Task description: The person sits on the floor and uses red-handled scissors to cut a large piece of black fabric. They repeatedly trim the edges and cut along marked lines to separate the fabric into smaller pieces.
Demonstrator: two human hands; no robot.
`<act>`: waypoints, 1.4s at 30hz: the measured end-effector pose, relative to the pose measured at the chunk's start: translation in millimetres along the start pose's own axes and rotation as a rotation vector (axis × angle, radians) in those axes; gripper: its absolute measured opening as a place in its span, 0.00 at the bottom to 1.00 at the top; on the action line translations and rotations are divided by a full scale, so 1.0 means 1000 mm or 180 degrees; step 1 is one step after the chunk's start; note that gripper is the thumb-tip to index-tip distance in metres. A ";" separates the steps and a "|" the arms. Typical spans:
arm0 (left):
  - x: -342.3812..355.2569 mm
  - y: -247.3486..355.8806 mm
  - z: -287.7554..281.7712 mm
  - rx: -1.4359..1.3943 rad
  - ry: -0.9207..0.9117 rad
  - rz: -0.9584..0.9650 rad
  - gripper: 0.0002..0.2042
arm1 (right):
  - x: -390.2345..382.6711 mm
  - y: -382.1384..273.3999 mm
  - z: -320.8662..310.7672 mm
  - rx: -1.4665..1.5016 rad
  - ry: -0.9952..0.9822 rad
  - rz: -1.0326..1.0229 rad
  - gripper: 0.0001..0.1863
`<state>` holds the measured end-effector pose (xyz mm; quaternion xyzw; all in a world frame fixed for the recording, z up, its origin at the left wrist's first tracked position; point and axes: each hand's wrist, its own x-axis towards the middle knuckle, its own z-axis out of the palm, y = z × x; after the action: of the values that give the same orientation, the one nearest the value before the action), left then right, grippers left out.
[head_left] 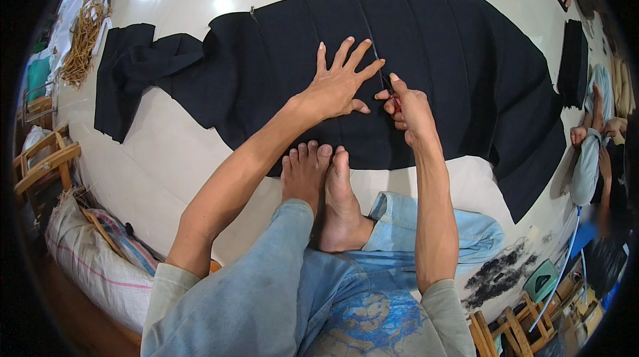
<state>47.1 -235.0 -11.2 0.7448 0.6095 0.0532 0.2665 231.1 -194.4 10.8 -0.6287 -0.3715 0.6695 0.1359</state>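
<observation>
A long piece of black fabric [446,97], crossed by several parallel seams, lies spread on the floor in front of my feet. My left hand [335,89] is open on its middle, fingers spread and palm down. Just right of it, my right hand [414,114] is closed around small scissors with red handles [397,102]. Their thin blades point up and left along a seam, close to my left index finger. Part of the handles is hidden by my fingers. The fabric's left end is folded and bunched.
A black strip [573,64] lies beyond the fabric's right end, near another person [592,137]. At the left are a straw-coloured bundle [84,41], a wooden frame [50,157] and a white woven sack [100,270]. A green box [540,280] stands at the lower right.
</observation>
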 end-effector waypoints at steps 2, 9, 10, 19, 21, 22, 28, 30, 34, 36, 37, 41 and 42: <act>0.000 -0.003 0.002 0.0004 0.0020 0.0000 0.47 | -0.001 0.000 0.001 -0.0037 0.0027 0.0020 0.27; -0.001 -0.003 0.004 -0.0013 0.0077 0.0059 0.47 | -0.002 0.001 0.002 -0.0122 0.0088 0.0033 0.26; -0.001 -0.002 0.003 -0.0004 0.0071 0.0056 0.47 | -0.002 0.000 0.002 -0.0140 0.0103 0.0041 0.26; 0.000 -0.003 0.005 0.0021 0.0063 0.0033 0.47 | -0.002 -0.002 0.011 -0.0189 0.0306 -0.0011 0.25; 0.000 -0.003 0.005 0.0019 0.0049 0.0027 0.47 | -0.001 -0.002 0.012 -0.0161 0.0338 -0.0019 0.25; 0.000 -0.003 0.005 0.0010 0.0042 0.0029 0.46 | -0.001 -0.002 0.013 -0.0150 0.0357 -0.0024 0.25; -0.001 -0.002 0.004 0.0014 0.0051 0.0016 0.47 | 0.004 0.004 0.019 -0.0190 0.0656 -0.0140 0.24; -0.001 -0.003 0.005 0.0024 0.0075 0.0028 0.47 | 0.004 0.003 0.021 -0.0150 0.0694 -0.0148 0.24; 0.000 -0.003 0.004 0.0030 0.0067 0.0046 0.47 | 0.009 0.006 0.023 -0.0247 0.0841 -0.0209 0.24; 0.001 -0.002 0.004 0.0036 0.0050 0.0048 0.47 | 0.007 0.006 0.023 -0.0317 0.0843 -0.0174 0.25; 0.002 -0.002 0.004 0.0048 0.0039 0.0045 0.47 | 0.004 0.005 0.022 -0.0354 0.0848 -0.0160 0.25; 0.000 -0.008 0.010 0.0024 0.0219 0.0202 0.48 | -0.024 0.007 0.002 0.0188 0.0548 -0.0064 0.26; -0.003 -0.012 0.012 0.0046 0.0289 0.0228 0.49 | -0.039 0.015 -0.004 0.0277 0.0620 -0.0192 0.25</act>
<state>40.1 -240.4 -26.3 0.7648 0.5943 0.0920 0.2311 245.5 -228.4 29.7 -0.6728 -0.3458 0.6164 0.2186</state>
